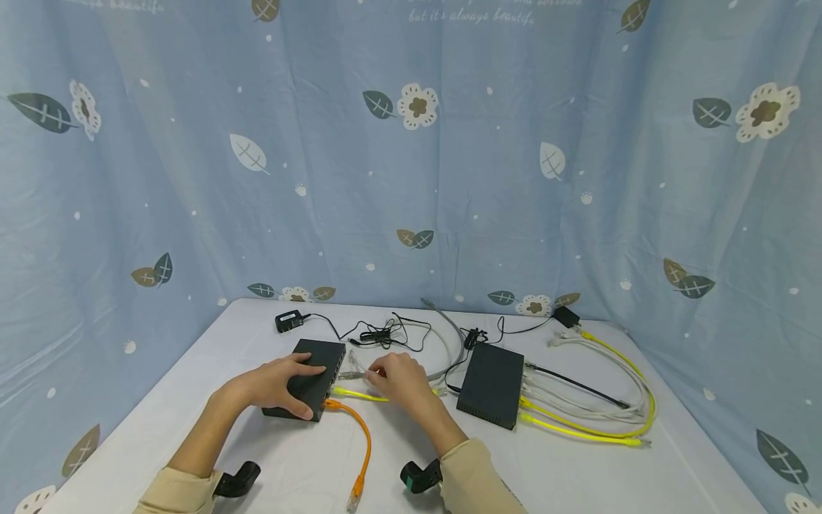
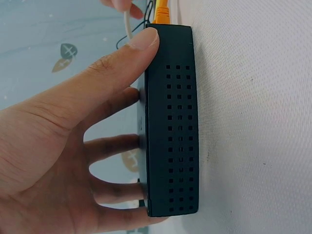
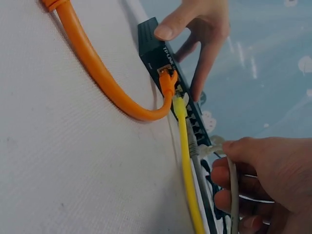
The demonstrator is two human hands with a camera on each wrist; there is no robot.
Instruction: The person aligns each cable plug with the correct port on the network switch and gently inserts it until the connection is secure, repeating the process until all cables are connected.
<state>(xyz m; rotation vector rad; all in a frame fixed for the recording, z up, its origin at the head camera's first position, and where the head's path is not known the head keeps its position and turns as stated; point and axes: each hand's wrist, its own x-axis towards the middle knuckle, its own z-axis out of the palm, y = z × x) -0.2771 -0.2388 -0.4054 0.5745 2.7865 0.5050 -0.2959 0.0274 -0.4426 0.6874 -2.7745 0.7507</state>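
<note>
A black TP-LINK network switch (image 1: pixel 329 351) lies on the left of the table. My left hand (image 1: pixel 272 383) rests on it, fingers spread across the top and thumb (image 2: pixel 146 41) pressing the corner of the vented side. An orange network cable (image 1: pixel 367 437) and a yellow one (image 1: pixel 361 395) are plugged into its ports. A grey cable (image 3: pixel 192 142) reaches the port row beside them. Between thumb and forefinger, my right hand (image 1: pixel 406 384) pinches a pale network cable (image 3: pixel 233 195) behind its clear plug (image 3: pixel 209 150), close to the port side.
A second black switch (image 1: pixel 491 385) sits to the right, with several white and yellow cables (image 1: pixel 651 407) looping from it. Power adapters (image 1: pixel 289 321) and thin black cords (image 1: pixel 379 335) lie along the back. A patterned blue curtain (image 1: pixel 359 200) hangs behind the table (image 1: pixel 565 478).
</note>
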